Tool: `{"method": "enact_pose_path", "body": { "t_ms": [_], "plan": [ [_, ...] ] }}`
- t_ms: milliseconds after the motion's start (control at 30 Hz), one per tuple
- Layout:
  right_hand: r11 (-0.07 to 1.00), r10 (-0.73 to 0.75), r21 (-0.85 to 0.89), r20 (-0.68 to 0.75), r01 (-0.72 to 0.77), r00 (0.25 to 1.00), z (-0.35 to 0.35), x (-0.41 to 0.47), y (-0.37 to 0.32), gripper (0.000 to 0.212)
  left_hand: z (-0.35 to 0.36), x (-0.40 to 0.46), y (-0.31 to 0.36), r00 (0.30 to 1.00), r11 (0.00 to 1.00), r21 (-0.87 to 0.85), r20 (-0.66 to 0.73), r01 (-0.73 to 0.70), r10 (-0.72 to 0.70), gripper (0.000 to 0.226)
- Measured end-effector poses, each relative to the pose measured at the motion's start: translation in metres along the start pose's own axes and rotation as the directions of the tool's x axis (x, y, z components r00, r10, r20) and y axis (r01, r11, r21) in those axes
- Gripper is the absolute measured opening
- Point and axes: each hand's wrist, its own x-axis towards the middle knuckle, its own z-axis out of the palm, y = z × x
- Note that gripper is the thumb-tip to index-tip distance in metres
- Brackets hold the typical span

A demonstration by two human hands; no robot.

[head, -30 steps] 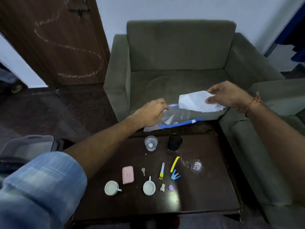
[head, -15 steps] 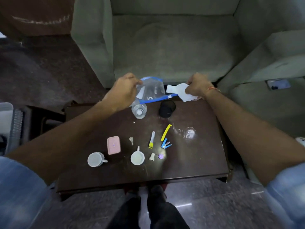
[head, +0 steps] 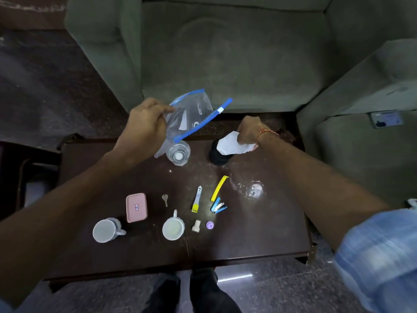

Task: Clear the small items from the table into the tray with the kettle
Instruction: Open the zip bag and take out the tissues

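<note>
Head view: left grip (head: 144,129) pinches clear zip bag (head: 191,114); right grip (head: 249,132) clutches crumpled white paper (head: 229,145) above bench (head: 259,233).

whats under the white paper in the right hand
The white paper, gripped by the right hand, hangs over a black round object on the table. Only that object's left and lower edge shows; its top is covered, so what it is stays unclear.

No text can be read. A small label sits on the lid of the pink box (head: 136,207) near the left of the desk (head: 259,240), and dark print shows on the clear plastic bag (head: 190,114) at the far edge, both too blurred to make out.
</note>
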Motion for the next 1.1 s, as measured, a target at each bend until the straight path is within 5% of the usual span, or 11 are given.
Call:
{"method": "enact_pose_path", "body": {
  "t_ms": [533, 1100],
  "plan": [
    [0.981, -0.026, -0.192, -0.099, 0.007, 0.995, 0.072, 0.056, -0.007, 0.038, 0.018, -0.014, -0.010, 0.998, 0.995, -0.098, -0.057, -0.019, 0.013, 0.033],
    [0.968, 0.125, 0.227, -0.077, -0.104, 0.989, 0.048, 0.055, 0.006, 0.047, 0.015, -0.010, -0.005, 0.998, 0.984, -0.175, -0.048, -0.037, 0.029, 0.033]
  ]
}}
